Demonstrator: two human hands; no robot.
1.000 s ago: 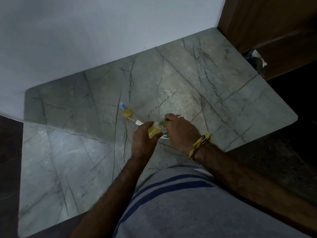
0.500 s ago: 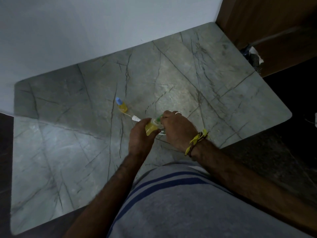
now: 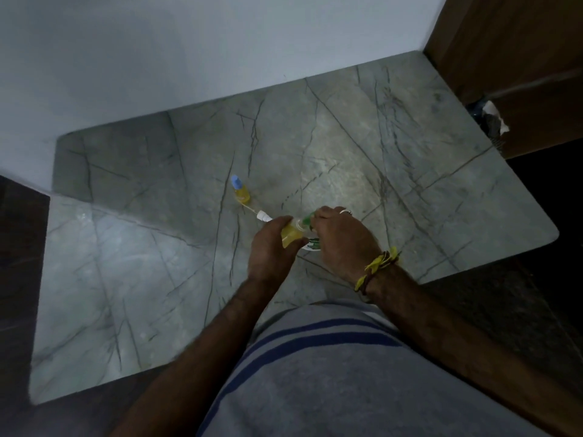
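My left hand (image 3: 271,252) grips a small bottle of yellow liquid (image 3: 291,236) above the grey marble tabletop (image 3: 394,159). At the bottle's top, my right hand (image 3: 344,241) pinches a green cap (image 3: 306,221). Under both hands lies a white item with green print (image 3: 312,246), mostly hidden. A second small yellow bottle with a blue cap (image 3: 240,191) stands farther back on the table. A white nozzle piece (image 3: 263,216) lies between that bottle and my hands.
A pale wall (image 3: 220,52) borders the table's far side and a brown wooden panel (image 3: 511,58) stands at the right. A crumpled dark and white object (image 3: 490,119) sits beyond the far right corner. The floor around is dark.
Both hands stay on the bottle and its cap at nearly the same spot. The view has shifted slightly. Nothing was let go.
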